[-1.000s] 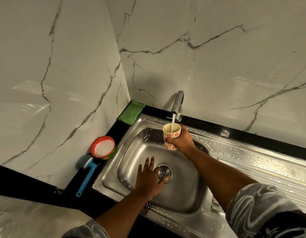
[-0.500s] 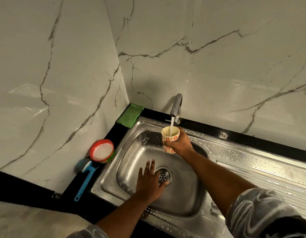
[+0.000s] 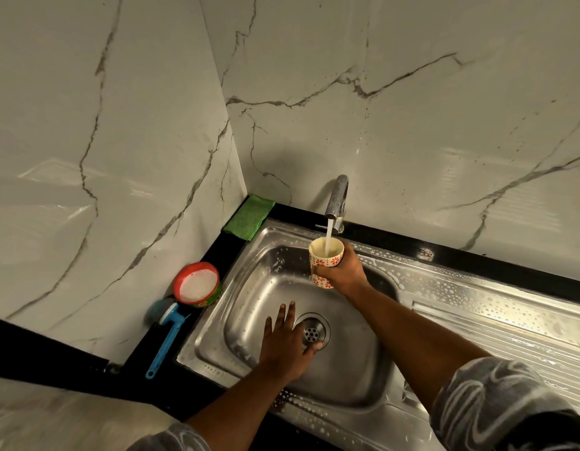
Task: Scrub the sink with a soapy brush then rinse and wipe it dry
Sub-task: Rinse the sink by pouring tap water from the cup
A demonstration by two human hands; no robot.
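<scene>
- Two glossy white wall panels (image 3: pixel 379 125) veined in grey meet in a corner behind the worktop, each carrying soft patches of reflected light.
- A black stone counter (image 3: pixel 217 255) runs along the foot of both walls and frames the stainless steel sink (image 3: pixel 249 281). The sink's rim and the ribbed steel drainboard (image 3: pixel 493 330) to the right are dotted with white suds and droplets.
- A curved chrome tap (image 3: pixel 337 196) stands at the sink's back edge, and a stream of water (image 3: pixel 328 232) falls from it into a cream cup printed with red flowers (image 3: pixel 324 260).
- The right hand (image 3: pixel 344 271) holds that cup upright under the tap, fingers wrapped round its side, above the far part of the basin.
- The left hand (image 3: pixel 283 346) lies flat on the basin floor, fingers straight and spread, gripping nothing. Its thumb tip touches the edge of the round perforated steel drain (image 3: pixel 312 333).
- A blue plastic scrubbing brush (image 3: pixel 170 336) lies on the counter left of the sink, with its head toward the wall and its handle pointing at the viewer. Its head lies just beside a red-rimmed round bowl of white foam (image 3: pixel 196 284).
- A folded green cloth (image 3: pixel 249 217) lies in the counter's corner, at the sink's far left corner.
- Grey patterned sleeves (image 3: pixel 497 402) cover both upper forearms at the bottom edge.
</scene>
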